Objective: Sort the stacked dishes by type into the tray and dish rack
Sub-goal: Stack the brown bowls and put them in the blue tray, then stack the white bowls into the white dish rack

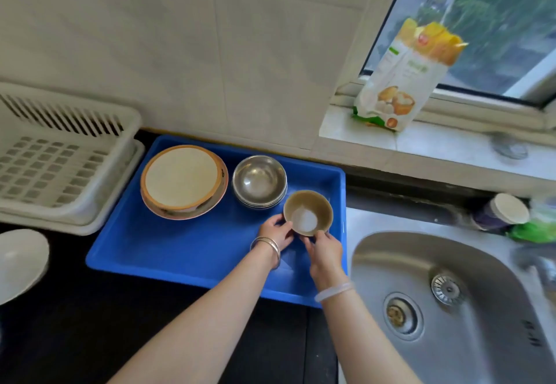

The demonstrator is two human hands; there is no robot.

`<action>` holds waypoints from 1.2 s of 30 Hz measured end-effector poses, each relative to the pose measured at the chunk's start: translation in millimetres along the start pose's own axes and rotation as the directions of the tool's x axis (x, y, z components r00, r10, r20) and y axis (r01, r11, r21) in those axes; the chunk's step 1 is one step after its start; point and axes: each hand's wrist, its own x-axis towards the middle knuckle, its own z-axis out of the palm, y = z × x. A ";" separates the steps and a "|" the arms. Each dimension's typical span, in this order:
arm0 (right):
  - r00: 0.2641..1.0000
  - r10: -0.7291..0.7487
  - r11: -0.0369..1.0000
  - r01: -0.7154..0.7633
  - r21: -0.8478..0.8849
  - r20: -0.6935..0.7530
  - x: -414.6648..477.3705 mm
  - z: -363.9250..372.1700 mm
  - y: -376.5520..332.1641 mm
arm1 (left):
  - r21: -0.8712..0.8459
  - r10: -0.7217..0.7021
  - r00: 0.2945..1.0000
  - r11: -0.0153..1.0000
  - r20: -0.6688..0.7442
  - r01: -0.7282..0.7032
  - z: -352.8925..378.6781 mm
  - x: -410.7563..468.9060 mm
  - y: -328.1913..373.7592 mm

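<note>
Two hands on one brown bowl (308, 212) at the tray's right end.
Left hand (275, 230) and right hand (325, 251) curl their fingers round its near rim, fingertips partly hidden; lifted or resting cannot be told. Behind it in the blue tray (180, 251) are stacked steel bowls (259, 180), then plates (182, 180), counts unclear. The rack (60, 157) and a white bowl (21, 263) are cut off at the left.

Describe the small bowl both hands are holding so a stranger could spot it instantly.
Find the blue plastic tray left of the steel sink. At its right end, beside the stacked shiny metal bowls, is a small olive-brown round bowl. Unlike them it is matte brown with a whitish bottom.
</note>
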 end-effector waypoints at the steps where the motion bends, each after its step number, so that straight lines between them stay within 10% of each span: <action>1: 1.000 0.002 1.000 -0.002 -0.001 -0.009 3.3 1.4 -1.3 | -0.010 -0.001 1.000 1.000 -0.001 0.001 2.2 4.5 -0.8; 26: 0.995 0.031 0.995 -0.021 -0.101 0.099 26.2 13.3 -29.1 | 0.057 0.044 0.998 0.997 0.048 -0.047 22.8 41.6 2.4; 36: 0.966 -0.126 0.837 0.225 -0.499 0.224 -13.1 -5.1 -4.4 | 0.539 0.310 0.950 0.794 0.039 -0.281 -46.0 -12.9 7.3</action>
